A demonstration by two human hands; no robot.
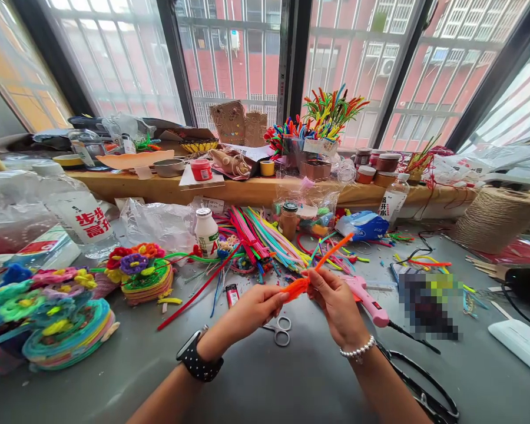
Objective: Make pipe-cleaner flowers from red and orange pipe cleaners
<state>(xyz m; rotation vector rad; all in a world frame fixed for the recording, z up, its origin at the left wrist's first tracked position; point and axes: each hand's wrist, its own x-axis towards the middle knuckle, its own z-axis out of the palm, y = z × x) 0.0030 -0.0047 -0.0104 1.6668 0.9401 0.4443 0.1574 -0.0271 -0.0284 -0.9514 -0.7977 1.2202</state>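
An orange pipe cleaner point(335, 249) spans both my hands above the grey table, its straight end pointing up and to the right. The bunched part by my left fingers looks looped or folded. My left hand point(265, 303) pinches that bunched end, thumb on top. With thumb and forefinger, my right hand point(331, 300) grips the same pipe cleaner where the straight end leaves the bunch. Small scissors point(281, 333) lie on the table just below my hands, their blades partly hidden by my left hand. Behind my right hand rests a pink glue gun point(366, 300).
Pipe-cleaner flower baskets point(145, 271) stand at the left. A pile of colourful pipe cleaners point(265, 235) lies behind my hands, near a white bottle point(206, 232) and a brown jar point(288, 221). A lighter point(232, 295) sits beside my left wrist; a twine spool point(497, 218) is at right.
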